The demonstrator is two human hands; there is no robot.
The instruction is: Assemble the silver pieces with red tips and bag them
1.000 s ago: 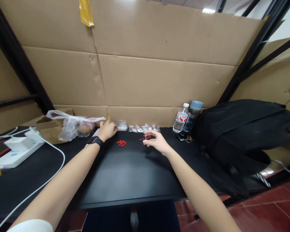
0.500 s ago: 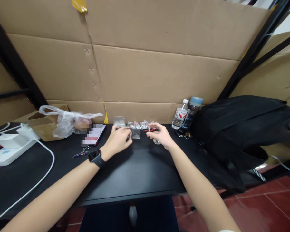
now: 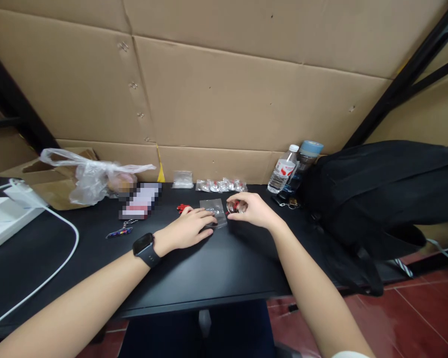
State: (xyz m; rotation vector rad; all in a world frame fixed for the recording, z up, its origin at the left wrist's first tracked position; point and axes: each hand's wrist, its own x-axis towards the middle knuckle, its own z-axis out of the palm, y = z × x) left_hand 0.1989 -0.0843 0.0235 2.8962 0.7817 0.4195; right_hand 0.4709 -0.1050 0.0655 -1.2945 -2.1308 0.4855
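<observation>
My left hand (image 3: 189, 229), with a black watch on its wrist, rests on the black table (image 3: 194, 268) and pinches the near edge of a small clear plastic bag (image 3: 212, 208). My right hand (image 3: 253, 210) is closed on a small clear round piece with red in it (image 3: 236, 206), right beside the bag's right edge. A few small red pieces (image 3: 182, 208) lie on the table just left of the bag. A row of filled clear bags (image 3: 221, 185) lies behind, against the cardboard wall.
A stack of empty clear bags (image 3: 182, 180) sits at the back. A phone (image 3: 141, 201), a keychain (image 3: 118, 231), a plastic bag over a paper bag (image 3: 82, 175) and a white power strip with cable (image 3: 0, 219) lie left. Two bottles (image 3: 291, 169) and a black backpack (image 3: 377, 194) stand right.
My left hand came back from the rear of the table with a clear bag and set it down in front of me. My right hand lifted a small piece to the bag's edge.
</observation>
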